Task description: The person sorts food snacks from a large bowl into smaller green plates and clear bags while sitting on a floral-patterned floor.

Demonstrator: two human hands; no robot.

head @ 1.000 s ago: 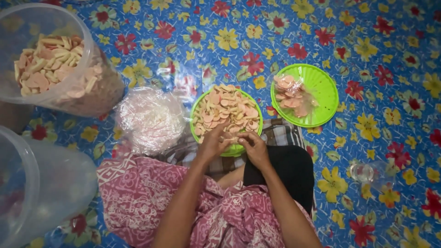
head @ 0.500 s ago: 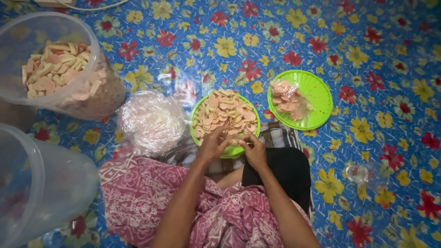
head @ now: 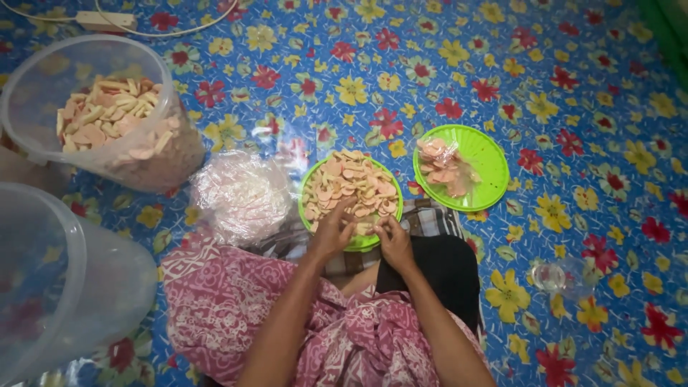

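A green round plate heaped with pale orange crackers sits right in front of me on the flowered floor mat. My left hand rests on the plate's near edge, fingers spread over the crackers. My right hand is just beside it at the plate's near rim, fingers curled around what looks like a small piece; I cannot see it clearly. A second green plate to the right holds a small clear bag of crackers.
A large clear tub of crackers stands at the left, and another clear plastic tub lies nearer at the lower left. A crumpled clear plastic bag lies left of the plate. A small clear bag is at the right. Pink patterned cloth covers my lap.
Both hands stay at the near edge of the cracker plate with only small finger movements. The view has shifted slightly.
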